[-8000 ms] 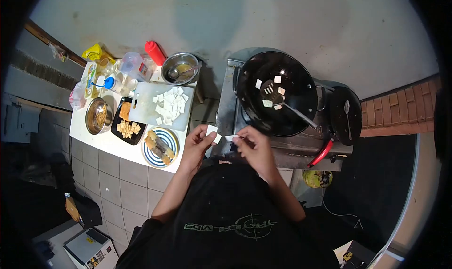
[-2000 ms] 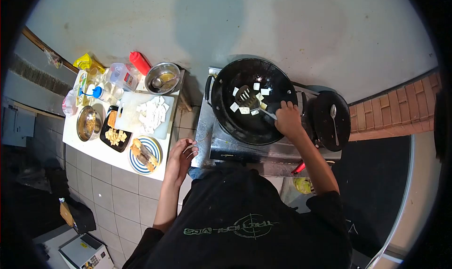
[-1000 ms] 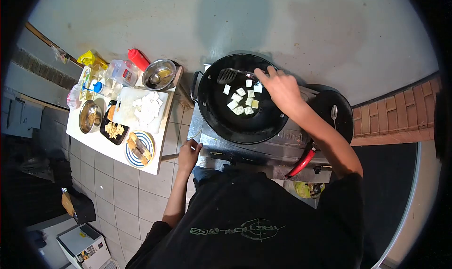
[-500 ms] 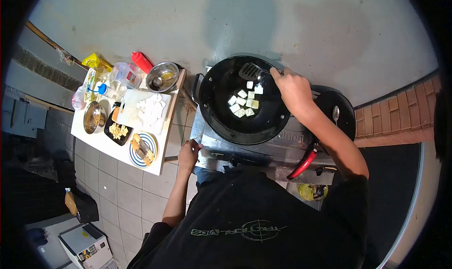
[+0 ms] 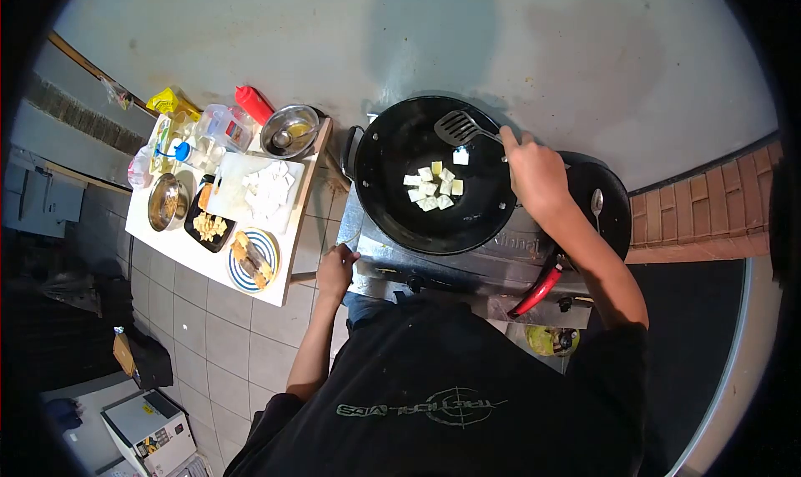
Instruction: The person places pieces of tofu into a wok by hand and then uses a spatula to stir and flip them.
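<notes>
My right hand (image 5: 536, 175) is closed around the handle of a black slotted spatula (image 5: 456, 128), its head held over the far side of the wok (image 5: 388, 214). Several pale cubes (image 5: 429, 190), perhaps tofu, lie bunched in the wok's middle, and one white cube (image 5: 460, 156) sits apart, close to the spatula. The wok rests on a steel gas stove (image 5: 367, 256). Beside the stove's left front corner, my left hand (image 5: 336, 268) has its fingers curled; whatever they hold is hidden.
Right of the wok stands a black pan (image 5: 613, 197) with a red handle (image 5: 536, 293) and a spoon (image 5: 596, 203). The white side table (image 5: 188, 250) carries a cutting board (image 5: 229, 195) with white pieces, steel bowls (image 5: 289, 131), a striped plate (image 5: 253, 287) and a red squeeze bottle (image 5: 253, 105).
The spatula and my right hand have shifted slightly right. Several cubes in the wok have moved closer together, while one stays apart. My left hand has hardly moved.
</notes>
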A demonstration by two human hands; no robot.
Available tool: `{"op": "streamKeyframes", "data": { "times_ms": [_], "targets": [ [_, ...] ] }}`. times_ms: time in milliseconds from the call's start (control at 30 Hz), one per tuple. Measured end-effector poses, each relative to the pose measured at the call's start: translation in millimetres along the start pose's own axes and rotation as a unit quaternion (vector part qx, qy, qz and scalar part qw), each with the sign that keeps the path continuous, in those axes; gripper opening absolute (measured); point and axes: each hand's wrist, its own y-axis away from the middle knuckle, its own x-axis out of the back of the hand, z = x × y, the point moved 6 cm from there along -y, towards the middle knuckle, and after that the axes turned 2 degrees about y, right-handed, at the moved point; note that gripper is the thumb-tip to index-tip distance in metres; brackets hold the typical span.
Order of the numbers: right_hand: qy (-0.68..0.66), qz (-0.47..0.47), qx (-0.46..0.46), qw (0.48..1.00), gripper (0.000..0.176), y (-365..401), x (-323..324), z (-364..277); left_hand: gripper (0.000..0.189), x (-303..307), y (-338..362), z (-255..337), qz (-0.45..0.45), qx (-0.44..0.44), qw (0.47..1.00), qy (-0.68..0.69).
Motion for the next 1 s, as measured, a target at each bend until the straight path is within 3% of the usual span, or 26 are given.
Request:
{"op": "streamKeyframes", "data": {
  "times_ms": [200, 467, 700, 900, 1000],
  "targets": [
    [0.029, -0.013, -0.010, 0.999, 0.046, 12, -21, 2, 0.025, -3, -1, -4, -0.005, 0.000, 1.000, -0.006],
    [-0.100, 0.008, -0.024, 0.995, 0.045, 34, -22, -1, 0.025, -3, 0, -2, -0.011, 0.018, 1.000, -0.001],
    [-0.044, 0.002, -0.038, 0.998, 0.050, 40, -18, 3, 0.025, -3, 1, 0, -0.017, 0.031, 0.999, -0.012],
    [-0.098, -0.048, -0.032, 0.994, 0.052, 44, -29, -18, 0.026, -2, 2, 2, -0.027, 0.020, 0.999, -0.017],
    [-0.121, -0.027, -0.025, 0.992, 0.050, 44, -23, -22, 0.026, -3, 2, 1, -0.022, 0.014, 0.999, -0.019]
  ]
}}
